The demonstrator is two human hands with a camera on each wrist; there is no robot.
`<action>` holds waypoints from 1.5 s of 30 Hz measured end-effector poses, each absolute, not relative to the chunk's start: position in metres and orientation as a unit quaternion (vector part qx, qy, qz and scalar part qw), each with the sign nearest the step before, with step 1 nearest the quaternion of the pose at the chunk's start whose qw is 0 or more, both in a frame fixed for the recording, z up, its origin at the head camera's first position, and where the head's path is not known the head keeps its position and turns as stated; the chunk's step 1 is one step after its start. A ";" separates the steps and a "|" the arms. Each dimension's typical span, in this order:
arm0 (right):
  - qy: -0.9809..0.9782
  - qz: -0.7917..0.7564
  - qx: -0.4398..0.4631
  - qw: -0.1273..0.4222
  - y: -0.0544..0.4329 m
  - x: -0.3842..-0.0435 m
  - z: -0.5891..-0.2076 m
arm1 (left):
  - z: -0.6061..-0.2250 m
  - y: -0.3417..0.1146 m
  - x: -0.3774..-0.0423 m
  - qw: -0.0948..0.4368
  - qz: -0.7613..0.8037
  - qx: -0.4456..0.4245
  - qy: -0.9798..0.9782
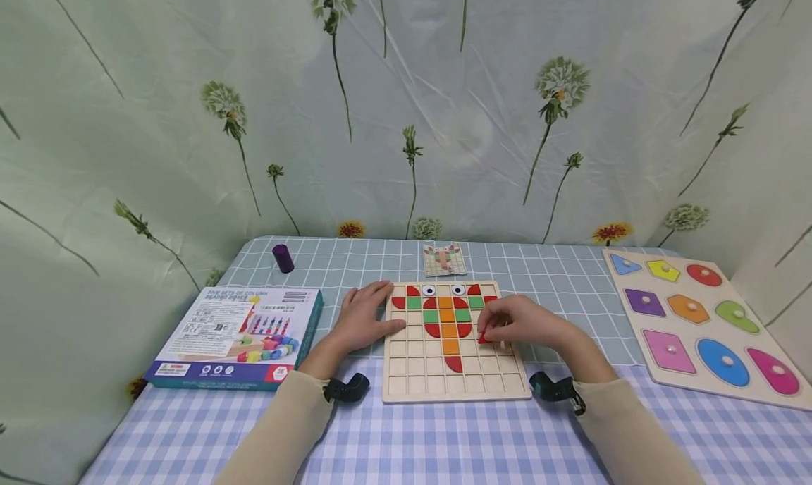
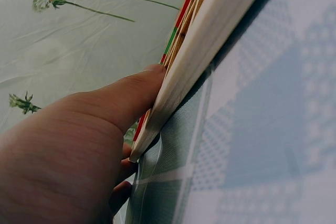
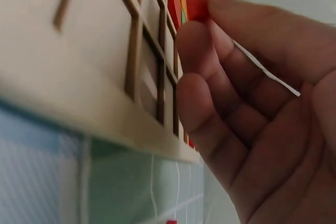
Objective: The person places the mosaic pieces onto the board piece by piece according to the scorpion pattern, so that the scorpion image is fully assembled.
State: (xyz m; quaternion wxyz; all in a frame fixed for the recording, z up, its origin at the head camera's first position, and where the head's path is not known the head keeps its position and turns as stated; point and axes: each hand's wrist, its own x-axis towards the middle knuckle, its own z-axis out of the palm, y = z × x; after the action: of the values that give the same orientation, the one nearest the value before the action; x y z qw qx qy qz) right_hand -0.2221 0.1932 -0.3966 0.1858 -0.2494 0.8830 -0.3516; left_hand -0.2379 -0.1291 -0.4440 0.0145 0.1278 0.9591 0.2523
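The wooden grid board lies on the table, bearing red, green and orange tiles and two eye pieces in an animal-like pattern. My left hand rests at the board's upper left edge, its thumb on the board and its other fingers by the edge and corner. Over the right half of the grid, my right hand pinches a small red tile between thumb and fingertips. The tile's full shape is partly hidden by the fingers. Behind the board lies a pattern card with a similar picture.
To the left lies a bead toy box, with a dark purple cylinder standing behind it. A shape puzzle board with knobbed pieces is on the right. A dandelion-print curtain hangs behind the table.
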 end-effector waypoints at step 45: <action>0.869 -0.325 -0.302 0.218 0.174 -0.208 -0.396 | -0.444 -0.129 -0.236 0.009 0.258 0.130 0.957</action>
State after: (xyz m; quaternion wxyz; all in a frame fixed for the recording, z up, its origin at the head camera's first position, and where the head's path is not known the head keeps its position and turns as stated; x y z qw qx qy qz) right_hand -0.2081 0.1736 -0.3962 0.2183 -0.3016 0.8695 -0.3245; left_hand -0.2356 -0.1287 -0.4437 0.0090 0.1299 0.9573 0.2581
